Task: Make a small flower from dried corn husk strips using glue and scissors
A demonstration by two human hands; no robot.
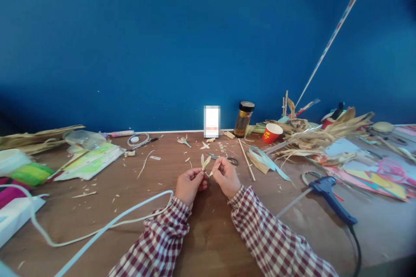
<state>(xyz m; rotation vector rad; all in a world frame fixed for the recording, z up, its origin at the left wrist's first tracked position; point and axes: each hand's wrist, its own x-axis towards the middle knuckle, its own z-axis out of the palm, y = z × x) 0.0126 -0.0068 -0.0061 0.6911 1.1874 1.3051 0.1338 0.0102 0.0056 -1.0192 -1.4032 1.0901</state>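
My left hand [190, 184] is closed, pinching the base of a small flower made of pale husk petals [205, 162] that point upward. Close beside it, my right hand [226, 177] is closed too, thumb and finger pinched on a small pale husk petal [211, 172] near the flower's base. Just behind the right hand lie scissors [232, 161], partly hidden by it. Finished-looking husk flowers rest farther back: one with a bluish stem [184, 140] and a small pale one [204, 145].
A blue glue gun [334, 199] with a glue stick and black cord lies at right. Dried corn husks [325, 134], a red paper cup [272, 133] and a dark-lidded jar [243, 120] stand along the back. A white cable [113, 223] crosses the left side before a painted sheet [94, 162].
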